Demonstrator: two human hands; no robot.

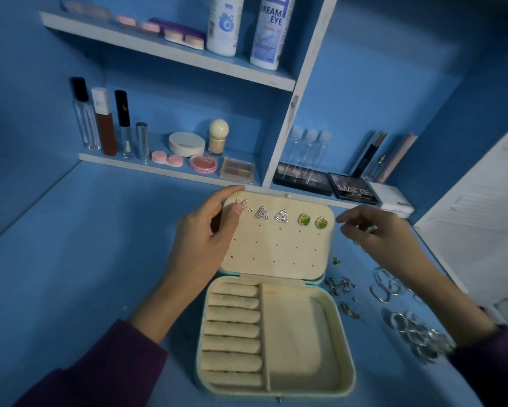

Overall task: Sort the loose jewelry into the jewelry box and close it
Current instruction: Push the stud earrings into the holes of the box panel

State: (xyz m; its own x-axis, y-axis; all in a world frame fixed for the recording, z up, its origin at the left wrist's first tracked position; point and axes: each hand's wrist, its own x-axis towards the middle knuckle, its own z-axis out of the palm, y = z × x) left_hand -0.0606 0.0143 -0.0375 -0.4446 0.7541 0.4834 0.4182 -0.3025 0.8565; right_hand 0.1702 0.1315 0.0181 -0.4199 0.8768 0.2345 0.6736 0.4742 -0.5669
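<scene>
The jewelry box (345, 342) lies open on the blue surface, with cream ring rolls on its left and a bare compartment on its right. Its raised lid (276, 248) carries a butterfly earring (242, 205), two triangle earrings (272, 215) and two green studs (312, 221) in the top row. My left hand (203, 239) grips the lid's top left corner, thumb against the butterfly earring. My right hand (376, 233) hovers just right of the lid, fingers pinched on a small silver earring (372, 229). Loose earrings (339, 284), hoops (385, 286) and rings (417, 336) lie right of the box.
Shelves behind hold cosmetic bottles (100, 121), compacts (186, 143), eyeshadow palettes (352, 190) and two tall solution bottles (269, 30). A white box (392, 198) sits at the back right. A white panel (481, 218) borders the surface on the right.
</scene>
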